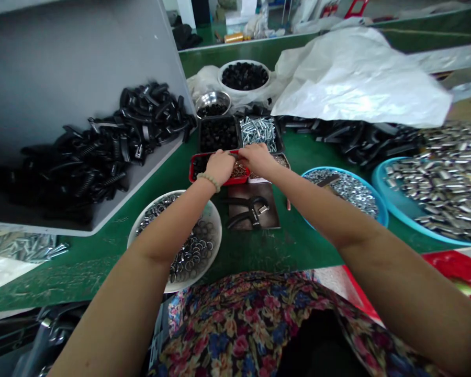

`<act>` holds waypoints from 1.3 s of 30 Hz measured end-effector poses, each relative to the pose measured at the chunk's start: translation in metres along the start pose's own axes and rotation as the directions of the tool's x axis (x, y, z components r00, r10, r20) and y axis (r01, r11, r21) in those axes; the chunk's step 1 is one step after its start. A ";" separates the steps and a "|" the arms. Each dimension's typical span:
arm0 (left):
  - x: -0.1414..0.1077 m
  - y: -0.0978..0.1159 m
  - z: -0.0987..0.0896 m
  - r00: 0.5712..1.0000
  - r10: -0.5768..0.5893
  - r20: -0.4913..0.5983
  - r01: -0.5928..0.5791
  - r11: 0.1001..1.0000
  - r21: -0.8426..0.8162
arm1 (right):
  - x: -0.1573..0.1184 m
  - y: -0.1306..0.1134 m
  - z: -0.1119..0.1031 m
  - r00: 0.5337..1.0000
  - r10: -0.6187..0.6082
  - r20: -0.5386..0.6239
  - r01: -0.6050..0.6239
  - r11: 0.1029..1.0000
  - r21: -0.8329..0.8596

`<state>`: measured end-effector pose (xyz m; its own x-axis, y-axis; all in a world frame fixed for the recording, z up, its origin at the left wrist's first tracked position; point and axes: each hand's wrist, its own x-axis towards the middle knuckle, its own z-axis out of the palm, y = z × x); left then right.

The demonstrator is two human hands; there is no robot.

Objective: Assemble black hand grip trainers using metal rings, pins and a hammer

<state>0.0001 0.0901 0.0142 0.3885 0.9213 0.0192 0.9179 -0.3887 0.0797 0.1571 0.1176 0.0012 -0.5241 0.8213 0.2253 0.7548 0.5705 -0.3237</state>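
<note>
My left hand [221,166], with a beaded bracelet at the wrist, is closed over a red tray [191,170] of small black and copper-coloured parts. Close beside it, my right hand [256,157] has its fingers pinched together. What the fingertips hold is too small to make out. Behind the hands, a black tray holds silver screws [258,131] and black pieces [219,134]. Nearer to me, a black hand gripper [249,210] with a small spring lies on a dark metal plate [272,215]. A small box of tiny parts [281,160] sits beside the red tray.
A white bowl of metal rings [196,254] is left of the plate; a grey bin [113,42] of black handles stands beyond. On the right are blue basins of small metal parts [355,189] and metal cylinders [435,180]. White plastic sheeting [361,78] covers black handles behind.
</note>
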 end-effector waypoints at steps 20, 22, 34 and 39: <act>-0.061 0.031 0.024 0.999 -0.034 -0.027 0.003 0.688 -0.726 | -0.159 0.006 0.030 0.962 0.272 -0.004 -0.263 0.935 0.236; -0.077 0.038 0.036 0.999 -0.032 -0.032 0.000 0.699 -0.715 | -0.163 0.004 0.032 0.994 0.111 -0.013 -0.110 0.994 0.029; -0.082 0.043 0.059 0.986 0.126 -0.112 -0.161 0.902 -0.401 | -0.208 0.060 -0.023 0.848 0.514 -0.132 -0.514 0.733 -0.445; -0.085 0.043 0.061 0.945 0.324 -0.049 -0.327 0.924 -0.199 | -0.220 0.090 -0.040 0.752 0.659 -0.025 -0.563 0.622 -0.544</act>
<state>0.0118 -0.0059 -0.0449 0.6602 0.7454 0.0923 0.7052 -0.6574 0.2655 0.3562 -0.0112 -0.0406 0.1135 0.9933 -0.0209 0.9791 -0.1083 0.1721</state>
